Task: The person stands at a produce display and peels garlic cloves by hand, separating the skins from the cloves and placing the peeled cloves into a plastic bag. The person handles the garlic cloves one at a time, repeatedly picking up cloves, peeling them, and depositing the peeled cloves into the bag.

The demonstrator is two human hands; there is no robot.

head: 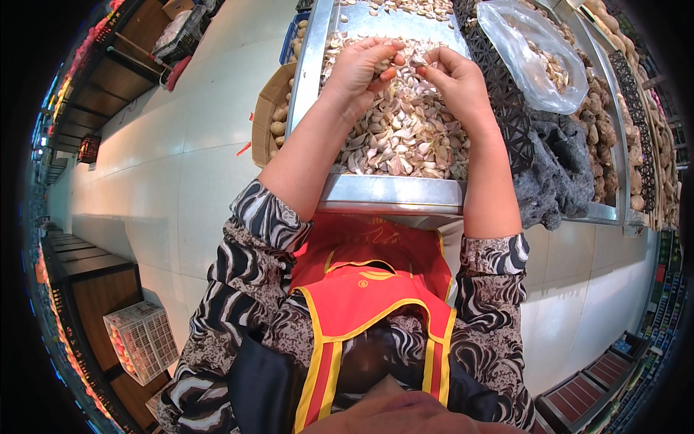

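Note:
Loose garlic cloves [409, 138] lie heaped in a metal display tray [396, 187] in front of me. Over the heap, my left hand [366, 68] is curled around several garlic cloves [383, 66]. Just to its right, my right hand [452, 76] pinches a pale garlic clove [418, 61] between thumb and fingertips. The two hands are close together, a small gap between them. A clear plastic bag [534, 59] with garlic cloves inside rests open to the right of my right hand.
Black plastic grid dividers [501, 103] run along the tray's right side. Beside them lie a dark grey cloth [553, 163] and brown root vegetables [599, 135]. A cardboard box [264, 116] of potatoes stands at the left. A crate [142, 342] of fruit is on the floor, lower left.

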